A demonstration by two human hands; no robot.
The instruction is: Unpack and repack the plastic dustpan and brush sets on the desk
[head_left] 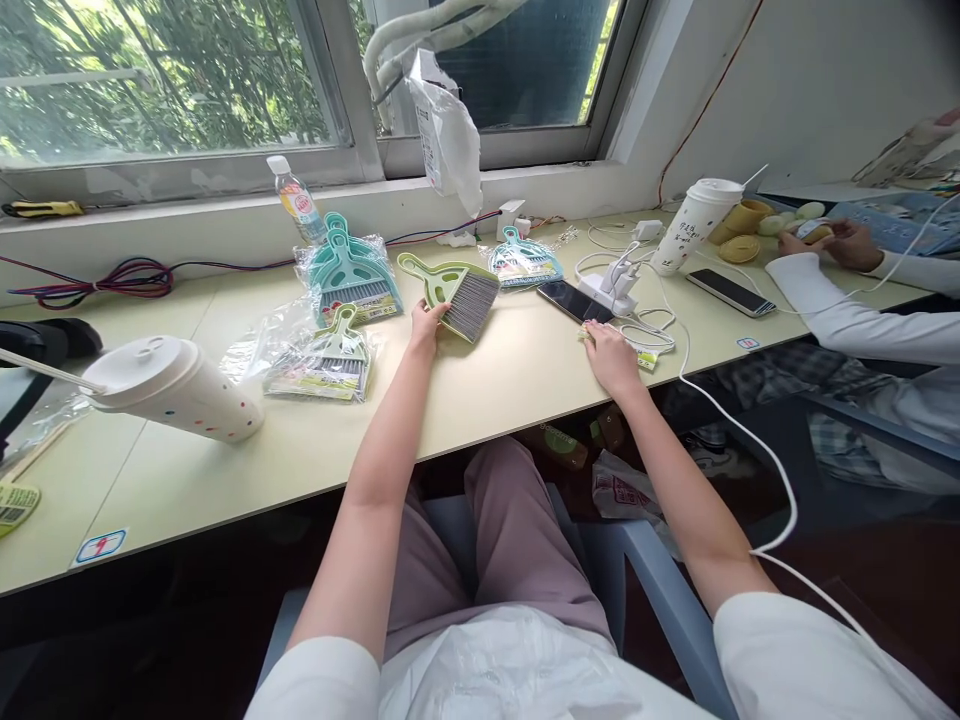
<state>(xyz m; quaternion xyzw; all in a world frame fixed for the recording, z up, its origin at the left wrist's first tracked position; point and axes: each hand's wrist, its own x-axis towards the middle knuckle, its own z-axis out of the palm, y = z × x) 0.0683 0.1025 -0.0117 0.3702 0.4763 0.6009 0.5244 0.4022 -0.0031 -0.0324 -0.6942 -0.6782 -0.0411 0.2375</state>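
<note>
My left hand [427, 325] is closed on the near edge of a light green mini dustpan with a grey-bristled brush [457, 290] lying on the pale yellow desk [487, 385]. My right hand [611, 355] rests fingers-down on the desk, pressing a small green and yellow label [646, 358] beside a coiled white cable [652, 335]. A black phone [574, 300] lies just beyond that hand.
Bagged teal and green dustpan sets [352, 275] [322, 360] [521, 262] lie on the desk. A white dotted cup [176, 390] lies at left, a water bottle [298, 205] at the sill, a tall cup [694, 225] and charger [615, 290] at right. Another person's sleeves and hands [840, 245] work at far right.
</note>
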